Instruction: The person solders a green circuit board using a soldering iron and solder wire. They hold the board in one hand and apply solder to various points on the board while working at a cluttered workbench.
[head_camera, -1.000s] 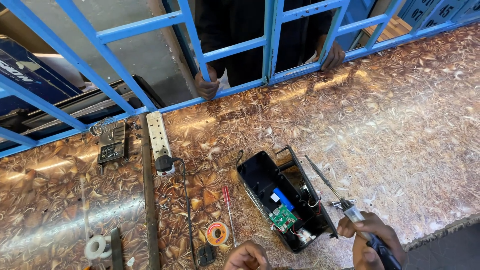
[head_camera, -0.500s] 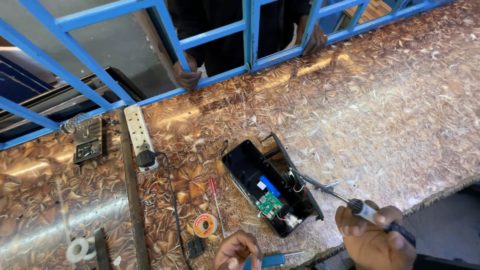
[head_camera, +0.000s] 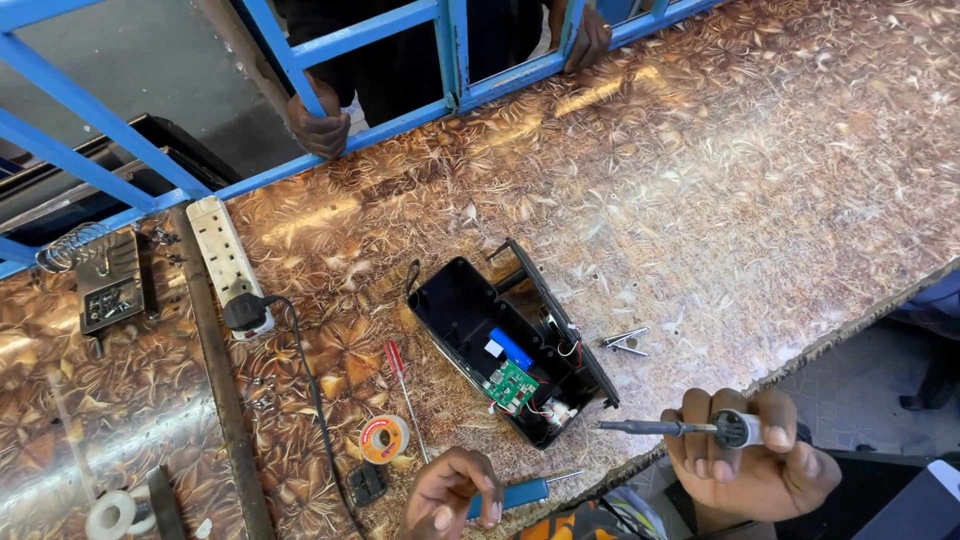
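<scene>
Black opened case (head_camera: 462, 312) holds green circuit board (head_camera: 513, 385); blue battery (head_camera: 516, 349).

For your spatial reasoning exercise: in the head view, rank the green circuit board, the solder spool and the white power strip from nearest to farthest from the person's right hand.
From the right hand, which holds the soldering iron:
1. Green circuit board, inside the open black case, just left of the iron's tip.
2. Solder spool, farther left on the table.
3. White power strip, far left, near the blue frame.

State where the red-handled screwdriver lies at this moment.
In the head view the red-handled screwdriver lies flat on the table, between the opened black case and the solder spool.
</scene>
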